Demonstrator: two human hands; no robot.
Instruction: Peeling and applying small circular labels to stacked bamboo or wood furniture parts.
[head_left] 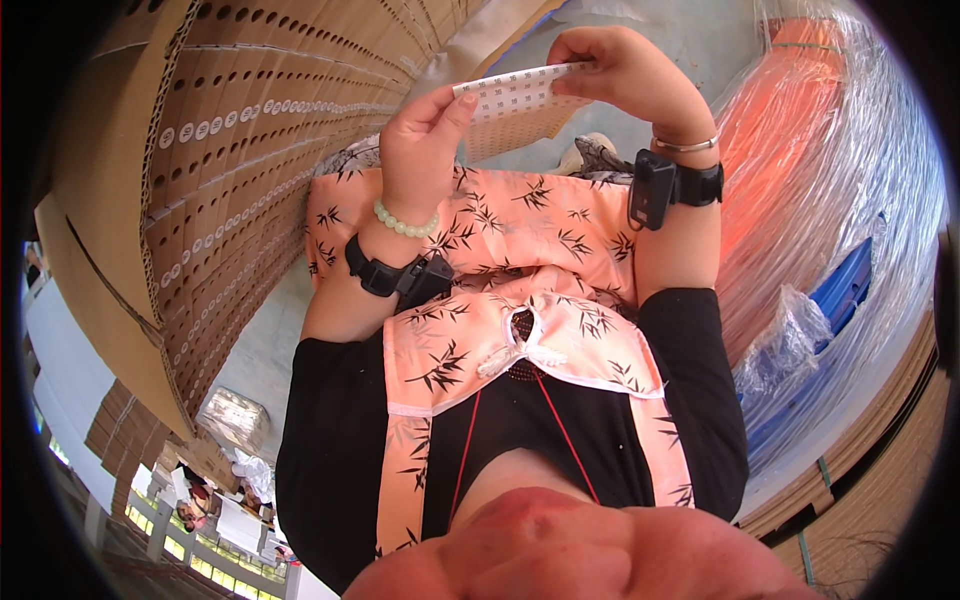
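A white sheet of stickers [515, 92] printed with small dark marks in rows is stretched between my two hands. My left hand [418, 150] pinches its left end between thumb and fingers. At the right end, my right hand [635, 80] grips it with thumb and bent fingers. The lower part of the sheet hangs down and looks tan in the shade. On the left stand tightly packed brown cardboard pieces [250, 140] with rows of holes. Round white stickers [215, 126] run in lines across several of them, apart from my hands.
To the right rises a stack wrapped in clear plastic film [800, 180], orange and blue beneath. Flat cardboard [880, 440] lies stacked at the lower right. A grey floor [270, 345] shows between me and the cardboard. People [200, 505] are in the distance at lower left.
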